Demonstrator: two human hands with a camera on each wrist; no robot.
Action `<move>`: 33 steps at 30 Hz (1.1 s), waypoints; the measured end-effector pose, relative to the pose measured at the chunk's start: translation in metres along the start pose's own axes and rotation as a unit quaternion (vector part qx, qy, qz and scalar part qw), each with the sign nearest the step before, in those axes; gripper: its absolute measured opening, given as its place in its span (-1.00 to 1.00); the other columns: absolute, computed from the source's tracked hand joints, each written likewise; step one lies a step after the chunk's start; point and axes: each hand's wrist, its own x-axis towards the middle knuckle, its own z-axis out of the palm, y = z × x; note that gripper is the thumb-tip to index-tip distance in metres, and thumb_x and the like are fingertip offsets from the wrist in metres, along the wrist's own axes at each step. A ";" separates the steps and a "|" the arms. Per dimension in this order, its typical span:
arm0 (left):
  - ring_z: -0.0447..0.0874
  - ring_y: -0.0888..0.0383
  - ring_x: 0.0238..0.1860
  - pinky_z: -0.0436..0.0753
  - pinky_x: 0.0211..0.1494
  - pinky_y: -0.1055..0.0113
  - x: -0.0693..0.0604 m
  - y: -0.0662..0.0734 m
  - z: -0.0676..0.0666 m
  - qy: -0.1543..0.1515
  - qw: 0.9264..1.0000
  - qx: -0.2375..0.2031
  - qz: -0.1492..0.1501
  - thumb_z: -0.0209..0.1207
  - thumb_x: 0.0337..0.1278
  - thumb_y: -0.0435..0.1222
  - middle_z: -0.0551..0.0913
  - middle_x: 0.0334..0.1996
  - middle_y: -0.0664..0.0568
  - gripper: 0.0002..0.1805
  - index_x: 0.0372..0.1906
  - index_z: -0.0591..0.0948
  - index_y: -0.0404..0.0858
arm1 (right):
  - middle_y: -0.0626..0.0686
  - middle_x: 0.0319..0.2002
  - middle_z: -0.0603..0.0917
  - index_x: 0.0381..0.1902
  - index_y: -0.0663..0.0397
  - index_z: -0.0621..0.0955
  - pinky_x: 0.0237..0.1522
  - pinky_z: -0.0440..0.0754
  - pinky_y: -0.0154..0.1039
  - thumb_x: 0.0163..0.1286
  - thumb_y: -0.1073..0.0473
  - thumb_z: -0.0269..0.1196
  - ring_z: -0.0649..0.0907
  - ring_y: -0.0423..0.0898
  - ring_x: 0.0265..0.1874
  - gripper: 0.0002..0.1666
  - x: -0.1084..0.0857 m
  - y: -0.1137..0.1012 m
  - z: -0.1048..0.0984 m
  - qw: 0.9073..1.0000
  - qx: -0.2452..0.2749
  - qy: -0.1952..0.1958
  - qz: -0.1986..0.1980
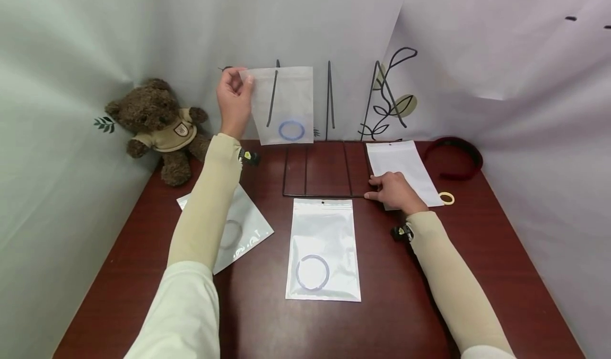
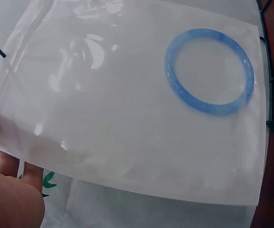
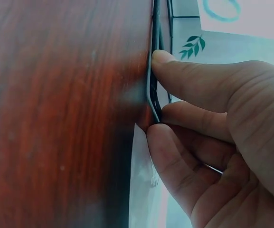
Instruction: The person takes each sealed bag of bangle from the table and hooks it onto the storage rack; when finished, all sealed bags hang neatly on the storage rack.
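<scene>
My left hand (image 1: pixel 235 95) pinches the top left corner of a clear-fronted zip bag (image 1: pixel 281 102). A blue bangle (image 2: pixel 210 71) lies inside, near the bag's bottom. The bag hangs upright at the leftmost prong (image 1: pixel 272 102) of a black wire rack (image 1: pixel 329 196); the prong meets it near the top edge, where the hole itself is too small to make out. Low on the right, my right hand (image 1: pixel 395 190) pinches the front right corner of the rack's base between thumb and fingers, as the right wrist view (image 3: pixel 193 90) also shows.
Bagged bangles lie flat in front: one bag (image 1: pixel 324 221) centrally, another bag (image 1: pixel 250 216) under my left arm. A white bag (image 1: pixel 396 163) and a yellow ring (image 1: pixel 446 198) lie right, near a dark red headband (image 1: pixel 477 160). A teddy bear (image 1: pixel 157 117) sits back left.
</scene>
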 end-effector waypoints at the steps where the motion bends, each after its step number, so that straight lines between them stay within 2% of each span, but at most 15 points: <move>1: 0.72 0.14 -0.01 0.62 0.08 0.33 -0.001 0.000 -0.002 0.000 1.000 0.001 -0.004 0.23 0.50 -0.33 0.76 -0.04 0.02 -0.84 0.06 0.62 -0.13 | 0.18 0.41 0.59 0.35 0.20 0.63 0.53 0.34 0.24 0.44 -0.04 0.43 0.41 0.35 0.50 -0.35 0.000 0.000 0.000 1.000 -0.001 -0.001 0.000; 5: 0.67 0.14 0.12 0.58 0.17 0.33 -0.005 0.004 -0.012 0.009 1.000 -0.001 -0.008 0.26 0.48 -0.34 0.72 0.00 0.08 -0.77 0.12 0.63 -0.12 | 0.19 0.41 0.59 0.35 0.20 0.64 0.53 0.33 0.26 0.45 -0.04 0.42 0.41 0.38 0.49 -0.36 0.001 -0.002 0.000 1.000 -0.008 -0.003 -0.003; 10: 0.64 0.09 0.26 0.56 0.35 0.27 -0.013 0.006 -0.032 0.008 1.000 -0.013 0.002 0.27 0.43 -0.42 0.71 0.12 -0.01 -0.75 0.11 0.65 -0.17 | 0.17 0.42 0.57 0.37 0.18 0.62 0.53 0.35 0.26 0.45 -0.05 0.42 0.40 0.38 0.50 -0.34 0.003 -0.002 -0.001 1.000 -0.011 -0.009 0.005; 15: 0.65 0.12 0.21 0.57 0.33 0.27 -0.037 0.011 -0.057 -0.016 0.999 0.030 0.007 0.30 0.44 -0.34 0.71 0.07 0.04 -0.77 0.11 0.65 -0.18 | 0.18 0.46 0.53 0.41 0.17 0.58 0.56 0.29 0.27 0.47 -0.06 0.40 0.35 0.39 0.52 -0.31 0.003 -0.001 0.000 1.000 -0.010 -0.017 0.008; 20: 0.65 0.22 0.07 0.55 0.11 0.39 -0.065 0.012 -0.078 -0.048 0.994 0.092 -0.029 0.30 0.47 -0.15 0.70 0.00 0.20 -0.70 0.15 0.64 -0.16 | 0.22 0.47 0.50 0.44 0.20 0.54 0.56 0.25 0.28 0.50 -0.06 0.37 0.34 0.41 0.51 -0.30 -0.002 0.001 -0.001 1.000 -0.013 -0.022 0.012; 23: 0.63 0.26 0.04 0.54 0.08 0.42 -0.079 0.009 -0.092 -0.073 0.986 0.136 -0.059 0.27 0.49 -0.07 0.68 0.01 0.24 -0.62 0.21 0.62 -0.17 | 0.23 0.46 0.51 0.43 0.23 0.55 0.55 0.23 0.28 0.50 -0.04 0.37 0.37 0.42 0.49 -0.31 -0.004 0.002 -0.003 1.000 -0.020 -0.018 0.009; 25: 0.62 0.28 0.06 0.53 0.11 0.42 -0.087 0.006 -0.103 -0.088 0.978 0.167 -0.084 0.25 0.50 -0.02 0.67 0.03 0.25 -0.57 0.26 0.60 -0.16 | 0.24 0.44 0.53 0.41 0.24 0.56 0.56 0.22 0.28 0.49 -0.04 0.38 0.40 0.40 0.48 -0.31 -0.004 0.002 -0.003 1.000 -0.023 -0.013 0.004; 29: 0.58 0.26 0.15 0.51 0.19 0.35 -0.103 0.003 -0.129 -0.112 0.956 0.236 -0.137 0.20 0.50 0.09 0.64 0.12 0.16 -0.45 0.34 0.56 -0.14 | 0.24 0.41 0.55 0.39 0.25 0.58 0.55 0.23 0.29 0.48 -0.03 0.39 0.44 0.40 0.45 -0.32 -0.003 0.000 -0.002 1.000 -0.027 -0.008 -0.009; 33: 0.56 0.07 0.25 0.52 0.24 0.17 -0.123 -0.001 -0.155 -0.137 0.932 0.285 -0.178 0.17 0.47 0.19 0.60 0.25 -0.06 -0.30 0.45 0.48 -0.19 | 0.24 0.40 0.56 0.38 0.24 0.58 0.55 0.25 0.30 0.47 -0.03 0.40 0.46 0.40 0.44 -0.33 -0.001 -0.002 -0.001 0.999 -0.029 -0.009 -0.017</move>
